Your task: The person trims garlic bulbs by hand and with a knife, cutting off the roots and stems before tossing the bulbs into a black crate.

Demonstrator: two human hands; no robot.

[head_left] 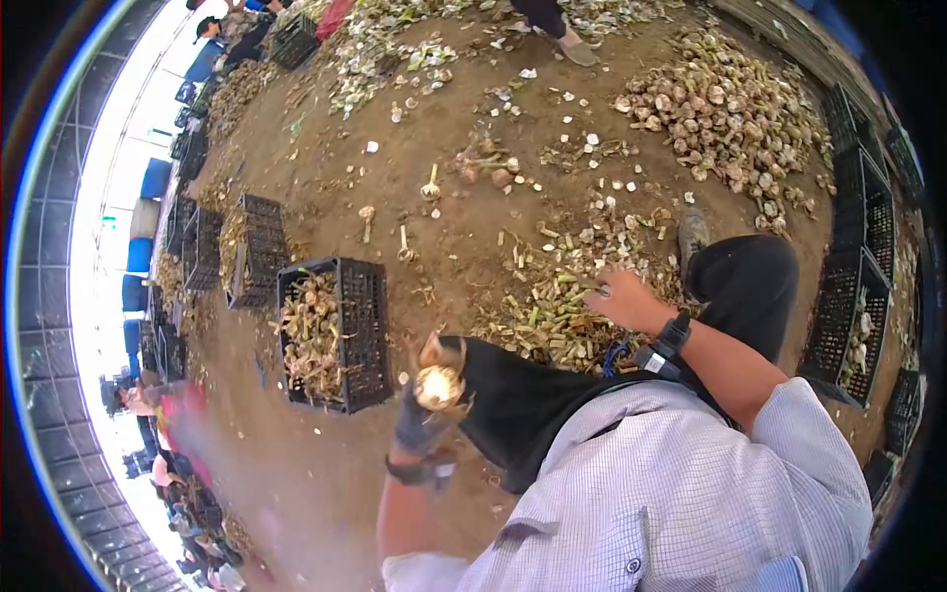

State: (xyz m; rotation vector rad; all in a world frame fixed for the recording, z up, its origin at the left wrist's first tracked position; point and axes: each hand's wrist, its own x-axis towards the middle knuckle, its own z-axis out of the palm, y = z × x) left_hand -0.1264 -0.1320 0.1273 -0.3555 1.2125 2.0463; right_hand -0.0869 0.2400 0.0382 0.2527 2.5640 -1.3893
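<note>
My left hand (419, 426), in a dark grey glove, is closed around a garlic bulb (439, 388), whose pale cut face is turned up toward me. Beneath it, my black-trousered knee shows. Bare and wearing a black wristwatch, my right hand (631, 302) is over a heap of cut garlic stems (543, 321). Its fingers are curled, with a small dark spot between them; what they hold I cannot make out. Beside my left knee stands a black plastic crate (363, 335) filled with garlic bulbs (314, 335).
A large pile of garlic bulbs (735, 109) lies at the upper right, near a row of black crates (848, 316). More crates (258, 247) line the left. Loose bulbs (430, 187) and scraps dot the dirt floor. Another person's foot (577, 49) shows at the top; other people sit far left.
</note>
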